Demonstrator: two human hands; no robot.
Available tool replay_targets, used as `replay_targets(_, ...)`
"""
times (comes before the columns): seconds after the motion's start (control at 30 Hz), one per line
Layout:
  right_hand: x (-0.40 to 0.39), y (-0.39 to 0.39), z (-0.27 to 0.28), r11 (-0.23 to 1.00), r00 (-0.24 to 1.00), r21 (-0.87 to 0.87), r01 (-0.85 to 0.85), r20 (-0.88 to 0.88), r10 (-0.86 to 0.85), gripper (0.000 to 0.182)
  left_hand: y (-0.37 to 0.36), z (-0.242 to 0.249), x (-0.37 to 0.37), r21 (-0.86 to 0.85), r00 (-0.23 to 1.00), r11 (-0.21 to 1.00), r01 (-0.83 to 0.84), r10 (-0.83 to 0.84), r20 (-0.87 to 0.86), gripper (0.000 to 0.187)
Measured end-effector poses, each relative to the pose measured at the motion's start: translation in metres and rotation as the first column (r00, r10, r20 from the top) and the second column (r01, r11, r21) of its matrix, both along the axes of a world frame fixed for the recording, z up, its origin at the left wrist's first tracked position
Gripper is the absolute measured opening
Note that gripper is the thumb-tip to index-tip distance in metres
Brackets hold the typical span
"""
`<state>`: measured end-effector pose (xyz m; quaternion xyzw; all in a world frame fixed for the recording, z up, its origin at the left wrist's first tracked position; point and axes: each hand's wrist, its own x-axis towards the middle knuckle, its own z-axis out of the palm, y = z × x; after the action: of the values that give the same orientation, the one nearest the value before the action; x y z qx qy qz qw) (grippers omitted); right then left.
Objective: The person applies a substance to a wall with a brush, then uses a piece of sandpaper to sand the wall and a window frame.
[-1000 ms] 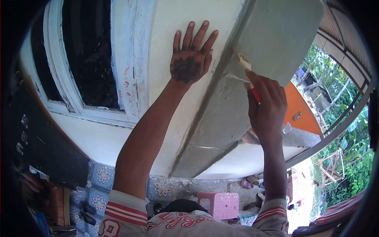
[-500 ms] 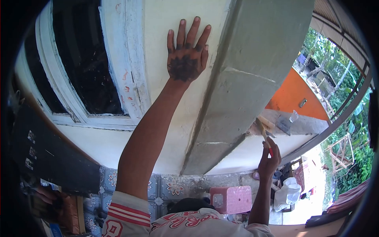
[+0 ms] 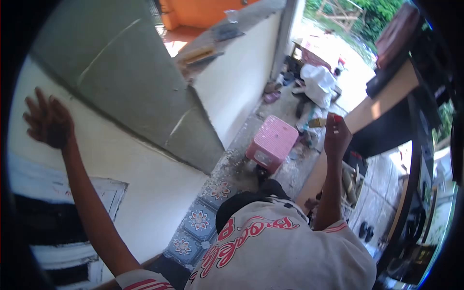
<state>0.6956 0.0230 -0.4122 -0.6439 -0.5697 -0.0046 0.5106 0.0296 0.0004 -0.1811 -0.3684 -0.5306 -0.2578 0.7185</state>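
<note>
My left hand [image 3: 48, 121] rests flat against the cream wall [image 3: 121, 164], fingers spread, with dark stains on its back. Held low over the floor, my right hand [image 3: 337, 137] is closed around a paintbrush [image 3: 336, 118]. Only the brush's red handle end shows above the fist, and the bristles are hidden. The grey rendered pillar [image 3: 121, 72] rises between the two hands.
A pink plastic stool [image 3: 271, 143] stands on the patterned floor tiles [image 3: 198, 220] below. The low wall's ledge [image 3: 208, 53] carries tools. A white bag [image 3: 319, 82] and sandals lie farther out. A wooden board [image 3: 382, 104] leans at the right.
My head has turned down and right, so the view has swung. My right hand has dropped from the pillar to over the floor with the brush. My left hand stays on the wall.
</note>
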Motion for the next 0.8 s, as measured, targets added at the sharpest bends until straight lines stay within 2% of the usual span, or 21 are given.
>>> replay_targets(0.1, 0.059, -0.012, -0.006, 0.988, 0.99, 0.068, 0.137, -0.05, -0.134, 0.022, 0.001, 0.0, -0.071, -0.066, 0.989, 0.988, -0.139, 0.134, -0.066, 0.053)
replay_targets(0.13, 0.075, -0.022, -0.004, 0.978, 0.979, 0.043, 0.202, -0.033, -0.201, 0.024, 0.0, -0.002, -0.088, -0.089, 0.986, 0.984, -0.153, 0.146, -0.082, 0.054)
replay_targets(0.2, 0.106, -0.032, -0.009, 0.958, 0.958, -0.007, 0.287, -0.017, -0.287, 0.025, -0.001, -0.002, -0.077, -0.102, 0.985, 0.983, -0.155, 0.146, -0.094, 0.056)
replay_targets(0.3, 0.149, -0.037, -0.031, 0.913, 0.914, -0.058, 0.405, 0.012, -0.405, 0.027, -0.004, -0.003, -0.084, -0.076, 0.961, 0.963, -0.257, 0.247, -0.125, 0.057)
replay_targets(0.37, 0.178, -0.039, -0.061, 0.878, 0.89, -0.163, 0.451, 0.007, -0.456, 0.029, -0.005, -0.007, -0.09, -0.08, 0.959, 0.961, -0.264, 0.253, -0.126, 0.057)
replay_targets(0.4, 0.196, -0.039, -0.082, 0.838, 0.876, -0.286, 0.464, 0.011, -0.482, 0.033, -0.007, -0.009, -0.089, -0.084, 0.965, 0.967, -0.241, 0.229, -0.128, 0.058)
replay_targets(0.43, 0.218, -0.041, -0.113, 0.829, 0.87, -0.3, 0.473, 0.01, -0.493, 0.033, -0.01, -0.016, -0.053, -0.067, 0.822, 0.822, -0.565, 0.555, -0.126, 0.057)
replay_targets(0.47, 0.242, -0.044, -0.15, 0.77, 0.848, -0.378, 0.513, 0.085, -0.523, 0.034, -0.014, -0.021, -0.012, -0.03, 0.536, 0.539, -0.842, 0.828, -0.167, 0.057)
replay_targets(0.5, 0.262, -0.049, -0.185, 0.704, 0.825, -0.45, 0.55, 0.161, -0.541, 0.035, -0.018, -0.027, 0.03, 0.011, 0.226, 0.236, -0.972, 0.945, -0.235, 0.057)
replay_targets(0.57, 0.286, -0.072, -0.24, 0.626, 0.797, -0.58, 0.521, 0.069, -0.599, 0.036, -0.019, -0.031, 0.029, 0.022, 0.181, 0.194, -0.981, 0.948, -0.261, 0.059)
replay_targets(0.6, 0.298, -0.086, -0.271, 0.539, 0.743, -0.655, 0.53, 0.053, -0.667, 0.033, -0.017, -0.03, -0.011, -0.069, 0.695, 0.701, -0.71, 0.683, -0.224, 0.06)
replay_targets(0.63, 0.31, -0.1, -0.3, 0.446, 0.681, -0.722, 0.529, 0.048, -0.73, 0.03, -0.014, -0.031, -0.049, -0.133, 0.974, 0.971, -0.198, 0.18, -0.138, 0.061)
replay_targets(0.7, 0.325, -0.138, -0.344, 0.38, 0.505, -0.832, 0.405, -0.144, -0.851, 0.029, -0.018, -0.036, -0.041, -0.14, 0.959, 0.961, -0.237, 0.209, -0.189, 0.061)
replay_targets(0.73, 0.325, -0.152, -0.357, 0.362, 0.494, -0.841, 0.401, -0.134, -0.859, 0.029, -0.016, -0.04, -0.026, -0.18, 0.981, 0.974, -0.138, 0.11, -0.157, 0.064)
replay_targets(0.77, 0.324, -0.166, -0.369, 0.409, 0.246, -0.851, 0.329, -0.341, -0.907, 0.029, -0.015, -0.043, -0.001, -0.219, 0.993, 0.975, -0.036, 0.01, -0.12, 0.067)
replay_targets(0.8, 0.322, -0.18, -0.381, 0.469, -0.039, -0.839, 0.276, -0.497, -0.867, 0.029, -0.016, -0.046, 0.017, -0.237, 0.992, 0.971, -0.027, -0.005, -0.13, 0.067)
